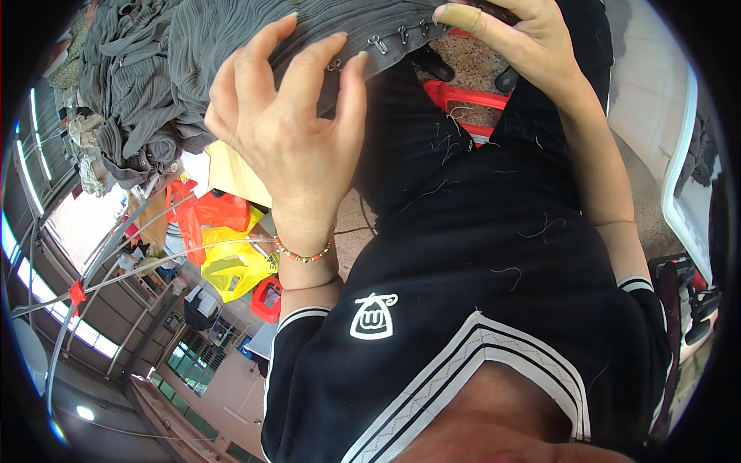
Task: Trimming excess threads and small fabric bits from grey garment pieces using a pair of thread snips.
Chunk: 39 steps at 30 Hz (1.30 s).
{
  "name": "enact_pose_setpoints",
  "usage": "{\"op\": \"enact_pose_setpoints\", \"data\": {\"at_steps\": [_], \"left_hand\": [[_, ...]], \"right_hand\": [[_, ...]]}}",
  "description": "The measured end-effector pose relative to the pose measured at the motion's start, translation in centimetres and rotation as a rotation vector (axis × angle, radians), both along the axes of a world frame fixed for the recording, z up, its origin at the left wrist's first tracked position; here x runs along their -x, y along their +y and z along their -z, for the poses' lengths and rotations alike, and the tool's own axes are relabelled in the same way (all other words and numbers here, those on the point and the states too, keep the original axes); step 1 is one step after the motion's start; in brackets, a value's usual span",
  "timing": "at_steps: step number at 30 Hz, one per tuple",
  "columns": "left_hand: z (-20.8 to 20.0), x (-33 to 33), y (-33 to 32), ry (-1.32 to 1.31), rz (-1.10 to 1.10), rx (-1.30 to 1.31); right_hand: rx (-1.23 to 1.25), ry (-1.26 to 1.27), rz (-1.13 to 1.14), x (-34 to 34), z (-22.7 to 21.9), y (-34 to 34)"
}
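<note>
Grey pleated fabric [224,31] spreads across the top of the view, with a row of small metal hooks [377,44] along its edge band. My left hand [289,116] rests over the fabric, fingers curled but apart, the thumb and forefinger close to a small metal fastener [334,65]. At the band's right end, my right hand [525,38] is closed on the fabric edge, its thumb wrapped in a yellowish covering. Something dark shows between the right thumb and fingers; its kind is unclear. The right fingertips are partly cut off by the top rim.
Bunched grey garments [131,92] lie piled at the left. Below them are red and yellow plastic bags [231,258] and a red container [266,299]. A red plastic frame [471,99] shows between my legs. At the right is a white-edged panel or bin [679,185].
</note>
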<state>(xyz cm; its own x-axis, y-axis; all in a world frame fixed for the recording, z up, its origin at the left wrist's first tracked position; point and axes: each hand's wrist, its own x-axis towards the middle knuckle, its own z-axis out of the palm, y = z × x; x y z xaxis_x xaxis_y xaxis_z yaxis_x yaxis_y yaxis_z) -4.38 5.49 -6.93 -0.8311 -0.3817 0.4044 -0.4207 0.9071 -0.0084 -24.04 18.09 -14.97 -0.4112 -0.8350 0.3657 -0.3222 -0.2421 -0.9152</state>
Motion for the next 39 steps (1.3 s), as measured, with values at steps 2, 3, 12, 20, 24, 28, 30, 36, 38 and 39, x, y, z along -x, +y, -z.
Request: {"op": "enact_pose_setpoints", "data": {"at_steps": [2, 3, 12, 20, 24, 28, 30, 36, 38, 39], "left_hand": [[-0.2, 0.1, 0.0, -0.028, 0.008, 0.033], [-0.2, 0.1, 0.0, -0.034, 0.025, 0.042], [0.6, 0.6, -0.3, 0.002, 0.116, -0.022], [1.1, 1.7, -0.4, 0.116, 0.151, -0.259], [1.1, 1.9, -0.4, 0.171, 0.153, -0.407], [1.3, 2.0, -0.4, 0.205, 0.147, -0.457], [1.3, 2.2, -0.3, 0.218, 0.147, -0.459], [1.3, 1.5, -0.5, 0.358, 0.130, -0.479], [1.8, 0.1, -1.4, 0.373, 0.121, -0.466], [1.9, -0.5, -1.5, 0.376, 0.118, -0.466]], "right_hand": [[-0.002, -0.017, 0.000, 0.0, 0.3, 0.1], [-0.002, -0.044, -0.013, 0.0, 0.4, 0.2], [0.041, -0.013, -0.088, -0.3, 1.1, 0.4], [0.095, -0.048, -0.162, -0.6, 1.3, -0.1], [0.149, -0.004, -0.154, -0.6, 1.5, -0.7], [0.055, -0.097, -0.179, -0.7, 1.0, -0.9], [0.150, -0.029, -0.169, -0.6, 1.2, -1.1], [0.153, -0.089, -0.127, -0.4, 1.2, -0.8], [0.094, -0.108, -0.020, 0.0, 1.0, -0.2], [-0.059, -0.283, -0.026, 0.1, 0.9, 0.3]]}}
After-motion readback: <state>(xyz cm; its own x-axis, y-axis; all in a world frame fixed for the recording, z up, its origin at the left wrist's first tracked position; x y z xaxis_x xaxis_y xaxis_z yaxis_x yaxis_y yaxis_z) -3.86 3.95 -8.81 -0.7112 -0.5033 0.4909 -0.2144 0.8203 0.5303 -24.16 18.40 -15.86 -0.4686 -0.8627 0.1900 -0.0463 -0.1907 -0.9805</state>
